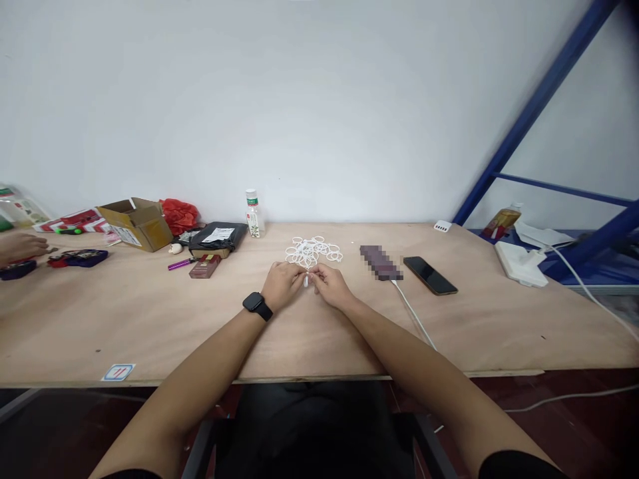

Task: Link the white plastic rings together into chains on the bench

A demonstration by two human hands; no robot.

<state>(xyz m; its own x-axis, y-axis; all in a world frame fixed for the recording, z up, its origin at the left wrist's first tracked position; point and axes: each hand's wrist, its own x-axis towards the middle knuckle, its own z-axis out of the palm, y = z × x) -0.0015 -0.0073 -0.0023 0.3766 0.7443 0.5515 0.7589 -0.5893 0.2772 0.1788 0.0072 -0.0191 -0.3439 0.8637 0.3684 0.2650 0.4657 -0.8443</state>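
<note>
A heap of white loops, thin rings lying over one another, rests on the wooden table ahead of my hands. Just on its near side, my left hand and my right hand meet, fingertips pinched together. Between them they hold a small white loop, its lower end poking out below the fingers. The rest of that loop is hidden by my fingertips, and whether it is linked to the heap cannot be made out. A black smartwatch sits on my left wrist.
Right of my hands lie a blurred-out phone with a white cable and a black phone. To the left are a dark red box, a black parcel, a cardboard box and a bottle. Another person's hand shows far left.
</note>
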